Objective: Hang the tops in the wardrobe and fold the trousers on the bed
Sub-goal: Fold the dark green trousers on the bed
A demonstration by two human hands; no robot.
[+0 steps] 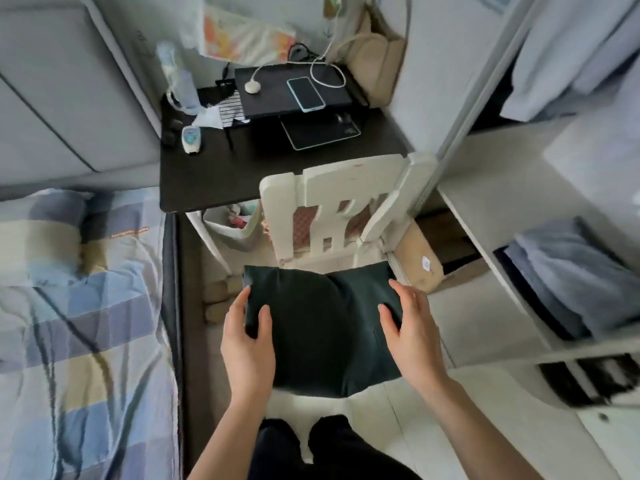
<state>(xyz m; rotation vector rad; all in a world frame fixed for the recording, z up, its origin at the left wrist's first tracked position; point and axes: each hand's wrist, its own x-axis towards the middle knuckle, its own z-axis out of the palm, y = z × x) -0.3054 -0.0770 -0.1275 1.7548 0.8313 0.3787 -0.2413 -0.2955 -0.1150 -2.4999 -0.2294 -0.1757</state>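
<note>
A folded pair of dark green trousers [322,327] is held in the air in front of me, above the floor, between the bed and the wardrobe. My left hand [247,336] grips its left edge, thumb on top and fingers underneath. My right hand [410,327] grips the right edge the same way. The bed [79,306], with a blue and yellow checked sheet, lies on the left. The open wardrobe [519,258] stands on the right, with pale tops [571,53] hanging at the upper right.
A white chair [332,209] stands just beyond the trousers, pushed under a dark desk [214,174] that carries a phone, a laptop and cables. A wardrobe shelf holds folded blue-grey clothes [568,275]. A cardboard box [420,261] sits by the chair.
</note>
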